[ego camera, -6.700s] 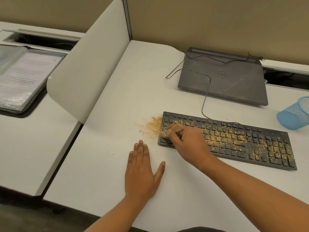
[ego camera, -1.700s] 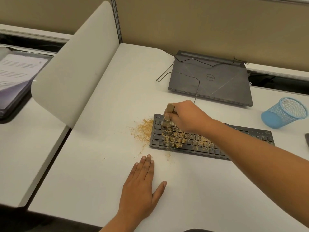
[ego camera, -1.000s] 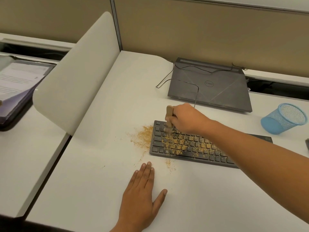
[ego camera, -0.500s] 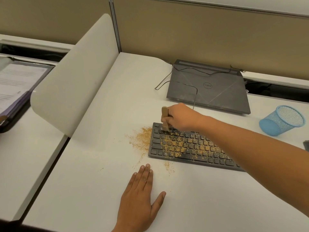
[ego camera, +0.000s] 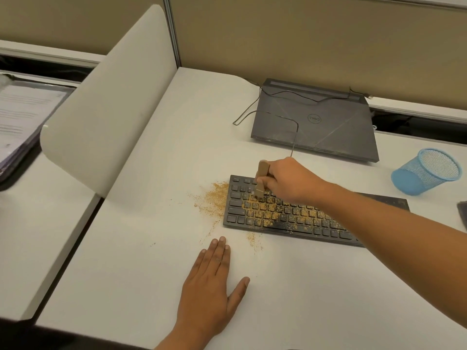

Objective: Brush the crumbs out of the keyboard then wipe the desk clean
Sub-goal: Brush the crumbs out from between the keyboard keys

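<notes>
Two hands are in use. Your right hand grips the brush upright, bristles on the upper-left keys of the keyboard, probably to drive crumbs onto the desk beside it. Your left hand lies flat, fingers straight, likely bracing you.

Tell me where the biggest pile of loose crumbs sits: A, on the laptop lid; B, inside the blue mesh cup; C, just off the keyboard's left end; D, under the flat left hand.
C: the crumb pile lies on the desk at the left end of the keyboard.
</notes>
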`<state>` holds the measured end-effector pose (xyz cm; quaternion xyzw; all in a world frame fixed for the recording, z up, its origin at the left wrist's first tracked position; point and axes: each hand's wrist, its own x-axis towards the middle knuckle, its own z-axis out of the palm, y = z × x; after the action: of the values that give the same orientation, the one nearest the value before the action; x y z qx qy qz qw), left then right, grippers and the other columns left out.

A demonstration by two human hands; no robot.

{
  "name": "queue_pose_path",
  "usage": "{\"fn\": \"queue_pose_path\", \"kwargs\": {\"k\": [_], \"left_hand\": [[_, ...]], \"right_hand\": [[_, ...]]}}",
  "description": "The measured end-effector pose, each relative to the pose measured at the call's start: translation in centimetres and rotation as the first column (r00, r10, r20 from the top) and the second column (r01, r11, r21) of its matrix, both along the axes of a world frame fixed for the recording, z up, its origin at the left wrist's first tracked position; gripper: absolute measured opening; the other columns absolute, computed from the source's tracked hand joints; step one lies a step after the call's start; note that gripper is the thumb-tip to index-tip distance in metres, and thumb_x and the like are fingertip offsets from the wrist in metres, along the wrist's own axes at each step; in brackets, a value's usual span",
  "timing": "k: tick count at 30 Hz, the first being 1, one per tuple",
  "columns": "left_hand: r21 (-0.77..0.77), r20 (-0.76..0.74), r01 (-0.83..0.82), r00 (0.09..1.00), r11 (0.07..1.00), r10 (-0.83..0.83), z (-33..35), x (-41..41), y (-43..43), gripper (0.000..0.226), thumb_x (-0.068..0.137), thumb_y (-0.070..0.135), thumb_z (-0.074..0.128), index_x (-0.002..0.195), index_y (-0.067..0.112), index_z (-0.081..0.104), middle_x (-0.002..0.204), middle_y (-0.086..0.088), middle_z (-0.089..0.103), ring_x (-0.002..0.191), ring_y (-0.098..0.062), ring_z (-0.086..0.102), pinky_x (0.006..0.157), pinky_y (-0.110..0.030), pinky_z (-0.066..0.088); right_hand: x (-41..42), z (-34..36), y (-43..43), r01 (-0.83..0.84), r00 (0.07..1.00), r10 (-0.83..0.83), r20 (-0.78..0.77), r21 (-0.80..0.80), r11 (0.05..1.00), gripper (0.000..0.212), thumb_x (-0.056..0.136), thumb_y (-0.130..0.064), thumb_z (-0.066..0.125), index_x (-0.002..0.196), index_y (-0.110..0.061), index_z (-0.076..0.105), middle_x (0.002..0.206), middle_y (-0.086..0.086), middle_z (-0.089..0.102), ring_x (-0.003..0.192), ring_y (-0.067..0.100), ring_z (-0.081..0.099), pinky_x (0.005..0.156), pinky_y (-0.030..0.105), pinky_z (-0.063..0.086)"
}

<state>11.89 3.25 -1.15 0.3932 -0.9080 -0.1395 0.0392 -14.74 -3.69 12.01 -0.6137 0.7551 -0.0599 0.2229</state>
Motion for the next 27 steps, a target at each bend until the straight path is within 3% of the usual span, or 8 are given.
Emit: {"fn": "queue_pose_path", "kwargs": {"k": [4, 8, 12, 16, 20, 24, 27], "left_hand": [[0.002, 0.017, -0.005, 1.0, 1.0, 0.005, 0.0, 0.0, 0.0, 0.073, 0.099, 0.063, 0.028, 0.148, 0.01, 0.041, 0.158, -0.002, 0.03, 0.148, -0.014, 0.021, 0.115, -0.034, 0.021], [-0.002, 0.002, -0.002, 1.0, 1.0, 0.002, 0.3, 0.0, 0.1, 0.072, 0.099, 0.061, 0.028, 0.147, 0.009, 0.041, 0.158, -0.003, 0.031, 0.148, -0.015, 0.023, 0.116, -0.034, 0.021], [-0.002, -0.005, -0.003, 1.0, 1.0, 0.003, 0.5, 0.1, 0.2, 0.072, 0.099, 0.061, 0.027, 0.147, 0.009, 0.042, 0.158, -0.003, 0.031, 0.147, -0.016, 0.024, 0.117, -0.032, 0.018], [0.001, -0.007, -0.002, 1.0, 1.0, 0.002, 0.5, 0.1, 0.2, 0.072, 0.1, 0.061, 0.027, 0.147, 0.009, 0.042, 0.158, -0.003, 0.031, 0.147, -0.016, 0.024, 0.117, -0.033, 0.02], [0.007, -0.014, -0.006, 1.0, 1.0, 0.007, 0.5, 0.0, 0.2, 0.072, 0.1, 0.061, 0.026, 0.146, 0.009, 0.044, 0.158, -0.003, 0.032, 0.147, -0.016, 0.026, 0.117, -0.033, 0.02], [0.008, -0.021, -0.004, 1.0, 1.0, 0.004, 0.5, 0.1, 0.3, 0.072, 0.1, 0.061, 0.026, 0.146, 0.009, 0.043, 0.158, -0.003, 0.032, 0.147, -0.016, 0.025, 0.117, -0.033, 0.02], [0.006, -0.024, -0.005, 1.0, 1.0, 0.005, 0.5, 0.1, 0.2, 0.072, 0.1, 0.061, 0.027, 0.147, 0.009, 0.043, 0.158, -0.003, 0.031, 0.147, -0.016, 0.025, 0.117, -0.033, 0.019]], "right_hand": [[0.4, -0.3, 0.3, 0.038, 0.996, -0.031, 0.08, -0.08, 0.996, 0.026, 0.102, -0.033, 0.049, 0.099, -0.016, 0.068, 0.092, 0.001, 0.067, 0.079, 0.015, 0.061, 0.074, 0.035, 0.054], [1.0, -0.1, 0.7, -0.047, 0.999, 0.048, -0.016, 0.035, 0.998, 0.028, 0.102, -0.035, 0.048, 0.091, -0.013, 0.061, 0.082, 0.0, 0.059, 0.067, 0.012, 0.052, 0.058, 0.028, 0.042], [1.7, 0.4, 0.7, -0.057, 0.998, 0.057, 0.004, -0.013, 0.998, 0.028, 0.102, -0.034, 0.048, 0.091, -0.012, 0.06, 0.083, 0.002, 0.059, 0.069, 0.015, 0.052, 0.058, 0.029, 0.039], [2.1, 0.7, 0.6, -0.087, 0.992, 0.09, -0.089, 0.03, 0.996, 0.023, 0.102, -0.031, 0.049, 0.081, -0.02, 0.048, 0.074, -0.005, 0.046, 0.063, 0.005, 0.044, 0.051, 0.023, 0.031], [2.3, 0.7, 0.6, -0.058, 0.998, 0.058, 0.001, -0.029, 0.998, 0.024, 0.101, -0.029, 0.05, 0.08, -0.021, 0.056, 0.082, -0.002, 0.061, 0.07, 0.011, 0.055, 0.059, 0.026, 0.042], [2.5, 0.8, 1.0, -0.085, 0.996, 0.086, -0.02, 0.053, 0.995, 0.033, 0.101, -0.029, 0.05, 0.069, -0.027, 0.046, 0.074, -0.006, 0.053, 0.064, 0.009, 0.051, 0.053, 0.025, 0.034], [2.7, 1.0, 0.8, -0.081, 0.996, 0.081, 0.048, -0.006, 0.997, 0.023, 0.101, -0.028, 0.051, 0.082, -0.021, 0.06, 0.082, -0.002, 0.062, 0.071, 0.013, 0.057, 0.06, 0.029, 0.044]]}}
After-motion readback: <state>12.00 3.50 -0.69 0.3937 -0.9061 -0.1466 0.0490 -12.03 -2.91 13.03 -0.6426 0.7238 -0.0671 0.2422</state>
